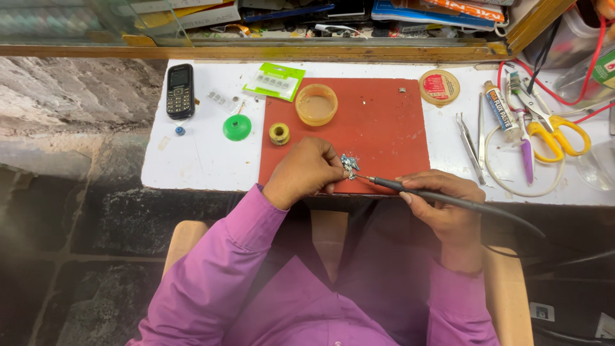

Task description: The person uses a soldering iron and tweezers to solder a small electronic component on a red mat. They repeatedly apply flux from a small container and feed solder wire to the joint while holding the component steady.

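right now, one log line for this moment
left hand: pinching small metal piece | right hand: holding soldering iron, tip at piece | surface: red mat

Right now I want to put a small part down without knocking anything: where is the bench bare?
The red mat is mostly bare right of the shallow yellow dish. The white top is bare below the black phone, left of the green disc. The right end is crowded: tweezers, tube, yellow-handled scissors, white tubing.
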